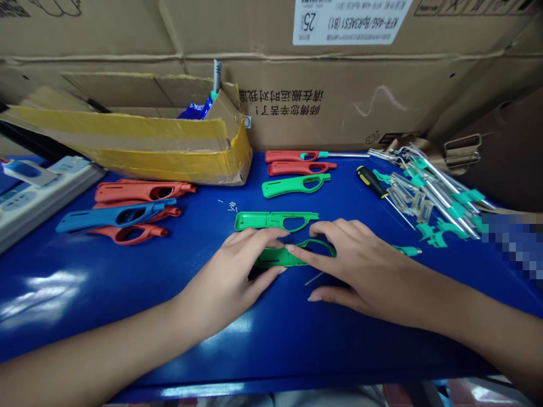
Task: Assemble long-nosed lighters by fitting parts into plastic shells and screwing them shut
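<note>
Both my hands rest on a green plastic lighter shell (280,257) lying flat on the blue table (127,294). My left hand (237,268) covers its left end, fingers and thumb closed around it. My right hand (352,257) presses its fingertips on the shell's trigger loop, with the thumb stretched low. A second green shell half (275,220), hollow side up, lies just beyond my fingers. A thin metal pin (314,278) lies under my right hand.
Red and blue shells (127,212) lie at the left; red and green ones (297,169) at the back centre. A screwdriver (375,183) and a heap of metal tubes with teal parts (436,198) are at the right. A taped cardboard box (139,141) stands behind.
</note>
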A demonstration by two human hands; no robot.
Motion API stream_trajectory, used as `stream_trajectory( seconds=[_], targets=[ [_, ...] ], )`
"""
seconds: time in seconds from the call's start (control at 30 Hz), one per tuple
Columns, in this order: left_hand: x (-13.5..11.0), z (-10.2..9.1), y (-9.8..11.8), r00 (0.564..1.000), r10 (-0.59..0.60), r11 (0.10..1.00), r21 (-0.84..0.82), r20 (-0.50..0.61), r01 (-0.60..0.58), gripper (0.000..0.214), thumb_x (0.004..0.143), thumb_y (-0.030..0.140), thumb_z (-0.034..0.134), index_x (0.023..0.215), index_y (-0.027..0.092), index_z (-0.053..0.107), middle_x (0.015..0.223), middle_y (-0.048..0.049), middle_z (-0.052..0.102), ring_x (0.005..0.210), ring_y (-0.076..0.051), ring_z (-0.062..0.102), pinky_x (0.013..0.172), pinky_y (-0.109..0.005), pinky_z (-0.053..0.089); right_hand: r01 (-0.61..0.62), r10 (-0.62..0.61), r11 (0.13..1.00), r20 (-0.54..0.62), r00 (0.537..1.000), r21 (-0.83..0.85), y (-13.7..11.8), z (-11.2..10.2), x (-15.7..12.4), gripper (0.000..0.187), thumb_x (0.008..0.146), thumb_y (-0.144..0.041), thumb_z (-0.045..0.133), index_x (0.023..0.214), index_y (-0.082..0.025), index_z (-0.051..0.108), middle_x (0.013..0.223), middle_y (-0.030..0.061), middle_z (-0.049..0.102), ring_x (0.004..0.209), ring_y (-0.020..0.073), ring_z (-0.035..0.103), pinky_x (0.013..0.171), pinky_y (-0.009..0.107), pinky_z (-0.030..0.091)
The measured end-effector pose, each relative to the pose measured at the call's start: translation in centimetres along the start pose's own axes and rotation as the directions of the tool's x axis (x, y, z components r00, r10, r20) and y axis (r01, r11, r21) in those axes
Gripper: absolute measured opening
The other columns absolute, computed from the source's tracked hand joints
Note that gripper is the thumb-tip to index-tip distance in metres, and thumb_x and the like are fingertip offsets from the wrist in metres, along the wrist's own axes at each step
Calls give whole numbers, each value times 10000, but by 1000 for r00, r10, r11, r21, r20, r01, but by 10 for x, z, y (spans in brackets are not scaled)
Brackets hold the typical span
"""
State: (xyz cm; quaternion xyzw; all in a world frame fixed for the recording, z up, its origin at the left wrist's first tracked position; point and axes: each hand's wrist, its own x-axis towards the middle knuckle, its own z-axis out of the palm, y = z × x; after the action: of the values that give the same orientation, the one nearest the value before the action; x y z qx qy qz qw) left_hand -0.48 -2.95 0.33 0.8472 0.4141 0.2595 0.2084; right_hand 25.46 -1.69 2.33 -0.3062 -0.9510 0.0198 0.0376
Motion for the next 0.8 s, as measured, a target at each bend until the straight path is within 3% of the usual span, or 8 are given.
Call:
stream_trajectory(
  seconds=[0.23, 0.43, 0.8],
  targets=[
    [0, -1, -1, 1000, -16, 999, -52, 11, 16, 456, 943, 230, 700, 1345, 273, 491, 1155, 10, 716, 1114, -167, 654, 986, -308, 518, -11, 11, 1000, -37, 999, 10, 11, -7, -2, 561, 1019, -538, 467, 1529, -304, 470, 1331, 173, 519, 1160, 320, 508, 929, 500, 462],
    [1, -1, -2, 1000, -14, 998, -69, 1, 14, 439, 944, 235, 698, 1335, 260, 500, 1153, 3, 711, 1109, -149, 659, 977, -263, 520, 29, -30, 997, 17, 999, 70, 8, -6, -1, 548, 1011, -542, 479, 1508, -312, 502, 1323, 168, 532, 1174, 327, 500, 958, 523, 464],
    [2, -1, -4, 1000, 0, 999, -42, 11, 0, 449, 947, 252, 691, 1351, 279, 496, 1151, 1, 710, 1100, -172, 656, 961, -302, 540, 1, -6, 989, 27, 1000, 151, 9, -6, 1, 543, 1021, -544, 456, 1499, -292, 508, 1323, 157, 511, 1163, 302, 470, 979, 505, 449]
  ],
)
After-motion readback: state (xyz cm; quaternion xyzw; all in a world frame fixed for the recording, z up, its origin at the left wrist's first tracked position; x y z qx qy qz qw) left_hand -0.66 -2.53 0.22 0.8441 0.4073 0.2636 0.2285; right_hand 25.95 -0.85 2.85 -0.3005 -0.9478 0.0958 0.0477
